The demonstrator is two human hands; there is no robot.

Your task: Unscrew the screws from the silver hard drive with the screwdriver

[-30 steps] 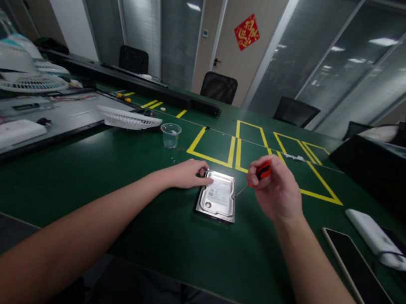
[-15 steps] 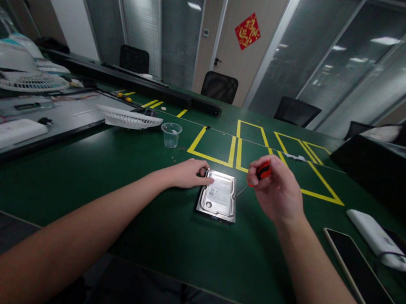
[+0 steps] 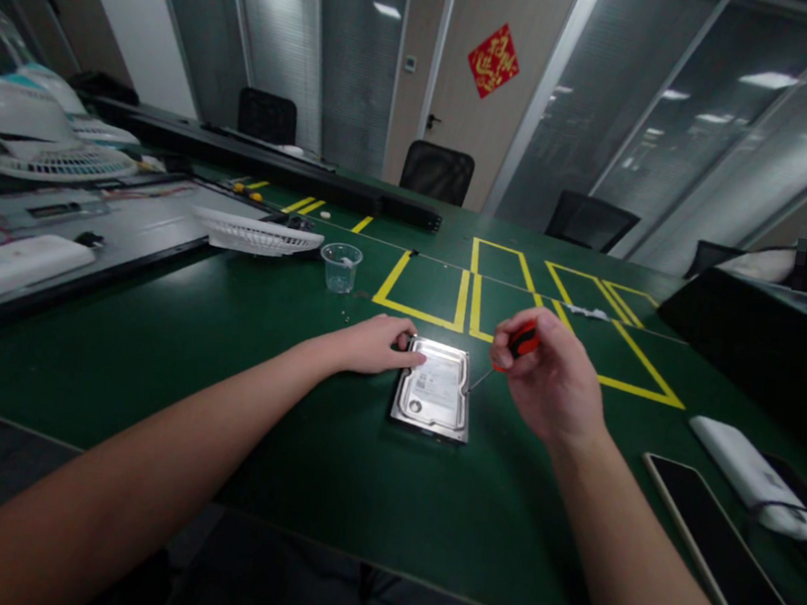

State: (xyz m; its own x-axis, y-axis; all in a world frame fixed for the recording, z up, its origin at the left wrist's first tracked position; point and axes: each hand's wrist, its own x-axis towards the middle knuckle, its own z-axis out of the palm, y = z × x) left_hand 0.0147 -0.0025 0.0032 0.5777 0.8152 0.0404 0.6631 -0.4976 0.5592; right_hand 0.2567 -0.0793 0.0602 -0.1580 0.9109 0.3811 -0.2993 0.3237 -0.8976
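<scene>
A silver hard drive (image 3: 437,392) lies flat on the green table, its white label facing up. My left hand (image 3: 379,344) grips its upper left edge, with the thumb on the top cover and the fingers at the side. In my right hand (image 3: 550,378) is a screwdriver (image 3: 522,339) with a red and black handle. Its thin shaft slants down to the left, and the tip meets the drive's right edge. Whether a screw sits under the tip is too small to tell. A clear plastic cup (image 3: 340,272) stands beyond my left hand, with a few tiny bits near it.
A white fan grille (image 3: 259,235) and an opened flat panel (image 3: 153,207) lie on the left. Yellow tape rectangles (image 3: 420,317) mark the table beyond the drive. At right are a phone (image 3: 729,554), a white power bank-like block (image 3: 758,478) and a black box (image 3: 758,342) beside another person.
</scene>
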